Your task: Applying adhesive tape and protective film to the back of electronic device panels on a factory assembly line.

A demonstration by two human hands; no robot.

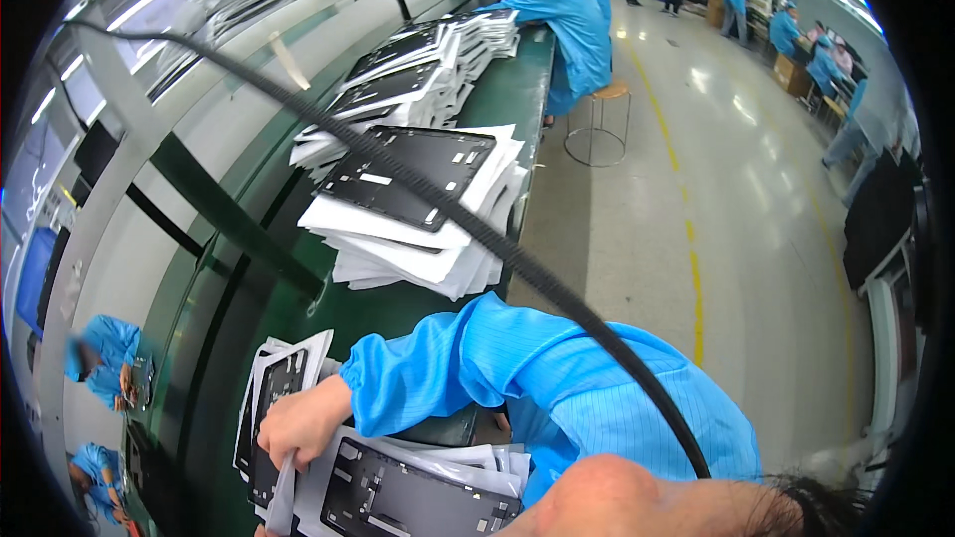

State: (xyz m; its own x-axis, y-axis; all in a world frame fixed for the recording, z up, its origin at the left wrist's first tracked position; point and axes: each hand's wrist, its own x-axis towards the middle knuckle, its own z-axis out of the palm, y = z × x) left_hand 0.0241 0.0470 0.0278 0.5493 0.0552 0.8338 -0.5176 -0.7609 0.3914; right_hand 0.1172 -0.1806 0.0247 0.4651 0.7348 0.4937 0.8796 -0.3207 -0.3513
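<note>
1. The edge of a white sheet (284,495) is gripped by the right hand (303,428), its fingers closed and pointed downward.
2. Only a sliver of skin, apparently the left hand (262,531), is shown at the lower edge; how far it is opened, or whether anything is held, cannot be told.
3. The sheet is held in front of a dark panel (280,376), which is partly covered by the right hand and backed by white sheets at the near end of the green workbench (378,313).
4. Just to the right, a second dark panel (403,497), dotted with small pale patches, is laid on another white pile.
5. Farther along the bench, a third dark panel (413,174) is borne by a tall stack of white sheets (428,264), and more such stacks are lined up behind.
6. The view is crossed diagonally by a black ribbed cable (517,259).
7. A round stool (609,89) is occupied by a blue-clad co-worker (567,30) at the far end.
</note>
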